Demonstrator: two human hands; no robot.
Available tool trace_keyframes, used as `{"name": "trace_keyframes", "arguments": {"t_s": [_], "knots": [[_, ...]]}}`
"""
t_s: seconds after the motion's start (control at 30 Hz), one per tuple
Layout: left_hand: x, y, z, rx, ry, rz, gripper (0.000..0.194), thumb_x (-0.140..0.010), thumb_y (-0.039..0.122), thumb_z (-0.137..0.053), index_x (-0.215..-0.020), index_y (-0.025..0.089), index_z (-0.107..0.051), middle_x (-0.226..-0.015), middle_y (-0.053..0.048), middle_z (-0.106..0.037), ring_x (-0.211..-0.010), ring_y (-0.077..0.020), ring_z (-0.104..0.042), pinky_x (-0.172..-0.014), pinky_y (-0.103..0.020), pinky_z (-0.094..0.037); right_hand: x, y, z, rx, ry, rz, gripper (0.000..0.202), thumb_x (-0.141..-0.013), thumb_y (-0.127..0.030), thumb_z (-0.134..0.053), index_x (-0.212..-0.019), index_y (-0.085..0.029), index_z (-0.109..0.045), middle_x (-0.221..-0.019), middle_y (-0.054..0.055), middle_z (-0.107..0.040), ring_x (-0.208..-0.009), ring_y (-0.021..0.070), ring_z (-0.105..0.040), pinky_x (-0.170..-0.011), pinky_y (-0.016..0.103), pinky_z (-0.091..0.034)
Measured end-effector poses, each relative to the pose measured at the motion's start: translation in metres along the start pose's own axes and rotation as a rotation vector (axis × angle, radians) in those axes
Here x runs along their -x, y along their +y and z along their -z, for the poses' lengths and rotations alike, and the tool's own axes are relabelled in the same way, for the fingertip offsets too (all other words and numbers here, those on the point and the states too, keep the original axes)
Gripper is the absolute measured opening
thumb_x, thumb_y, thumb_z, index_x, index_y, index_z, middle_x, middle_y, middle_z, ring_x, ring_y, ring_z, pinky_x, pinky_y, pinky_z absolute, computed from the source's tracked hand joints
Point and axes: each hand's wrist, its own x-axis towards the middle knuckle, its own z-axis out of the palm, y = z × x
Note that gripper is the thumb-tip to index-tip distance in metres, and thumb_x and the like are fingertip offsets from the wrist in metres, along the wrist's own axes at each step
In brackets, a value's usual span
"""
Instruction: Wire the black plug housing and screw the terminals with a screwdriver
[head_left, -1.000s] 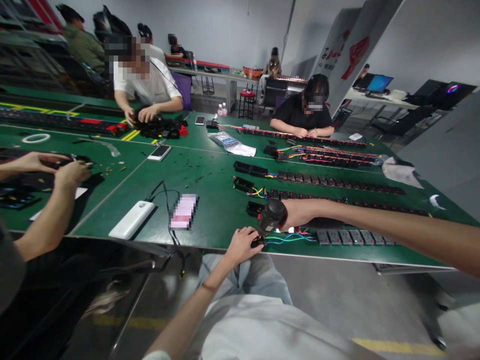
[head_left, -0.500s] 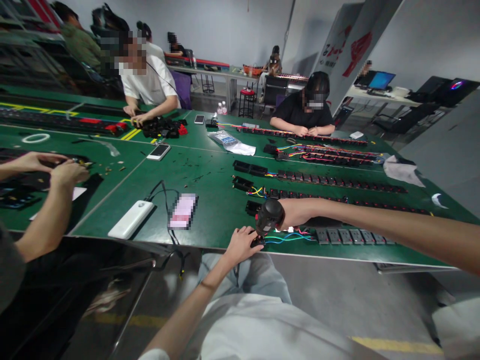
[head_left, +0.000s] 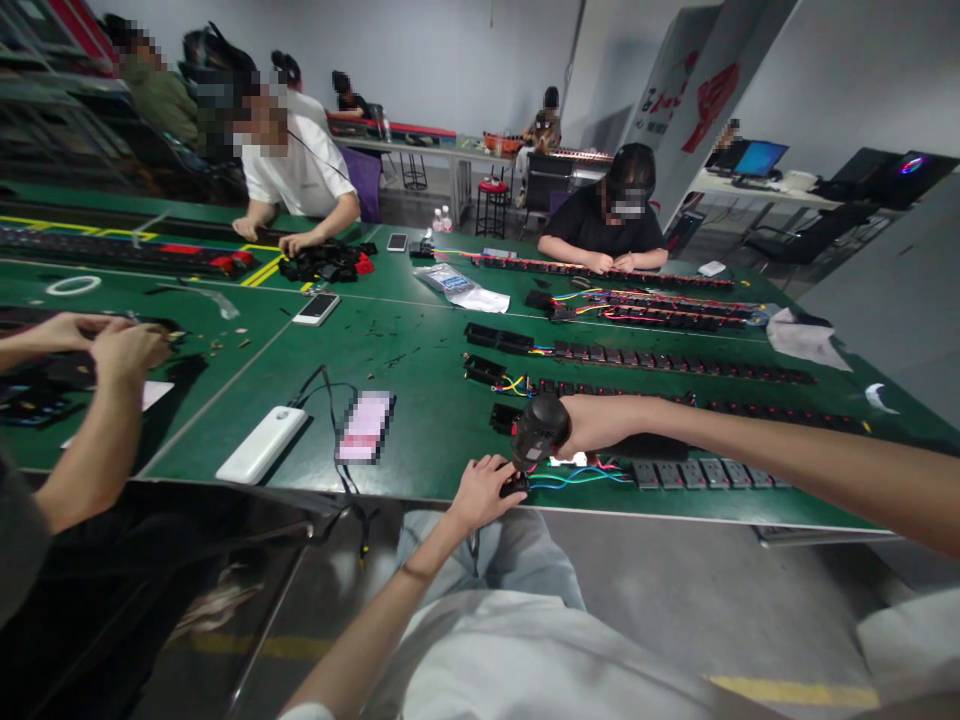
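My right hand (head_left: 592, 424) is wrapped round a black power screwdriver (head_left: 541, 425), its body tilted over the table's near edge. Below the tool, my left hand (head_left: 484, 491) has its fingers closed on a small black end piece (head_left: 514, 485). Blue and green wires (head_left: 577, 476) run from that piece to a row of dark grey sockets (head_left: 701, 473) on the right. The tool's tip is hard to make out, close to my left fingertips. Just beyond lies an open black housing (head_left: 504, 416), partly behind the tool.
A white power bank (head_left: 262, 443) with black cables and a phone (head_left: 365, 426) lie to the left. More socket strips (head_left: 675, 363) lie beyond my hands. A co-worker's hands (head_left: 124, 345) are at far left; two people sit across the green table (head_left: 420, 350).
The person across on the left has moved their hands apart on the table. My hands and the tool are almost where they were.
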Motion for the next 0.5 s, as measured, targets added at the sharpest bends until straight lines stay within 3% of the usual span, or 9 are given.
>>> {"name": "trace_keyframes", "arguments": {"t_s": [0.2,0.27,0.4,0.5], "knots": [[-0.004,-0.003,0.003,0.020,-0.010,-0.019,0.036,-0.078,0.052,-0.058,-0.103,0.026,-0.057,-0.103,-0.004,-0.056,-0.097,-0.0218,-0.050,-0.083,-0.036,-0.036,0.036,0.000,0.002,-0.069,0.150,0.082,0.018,-0.065,-0.022,-0.064,-0.081,-0.013,-0.062,-0.072,-0.003,-0.060,-0.064,0.0109,-0.054,-0.057,0.021,-0.047],[-0.006,-0.005,0.004,0.044,0.004,-0.053,0.034,-0.078,0.051,-0.059,-0.102,0.026,-0.057,-0.106,-0.004,-0.056,-0.100,-0.0210,-0.050,-0.090,-0.038,-0.034,0.053,0.004,-0.004,-0.136,0.196,0.041,0.024,-0.068,-0.025,-0.064,-0.089,-0.015,-0.062,-0.076,-0.002,-0.062,-0.062,0.0107,-0.055,-0.055,0.021,-0.047],[-0.013,-0.012,0.004,0.095,0.001,-0.108,0.037,-0.077,0.049,-0.061,-0.107,0.028,-0.054,-0.110,-0.002,-0.057,-0.101,-0.0194,-0.052,-0.105,-0.045,-0.021,0.084,0.021,-0.029,-0.325,0.336,-0.114,0.038,-0.072,-0.035,-0.064,-0.105,-0.017,-0.058,-0.083,0.002,-0.064,-0.058,0.0121,-0.056,-0.052,0.024,-0.049],[-0.018,-0.016,0.004,0.120,-0.028,-0.103,0.046,-0.075,0.050,-0.063,-0.113,0.027,-0.051,-0.110,-0.002,-0.059,-0.101,-0.0203,-0.053,-0.107,-0.047,-0.017,0.098,0.038,-0.055,-0.403,0.496,-0.221,0.037,-0.073,-0.041,-0.064,-0.101,-0.018,-0.061,-0.079,0.003,-0.065,-0.061,0.0150,-0.058,-0.056,0.028,-0.049]]}}
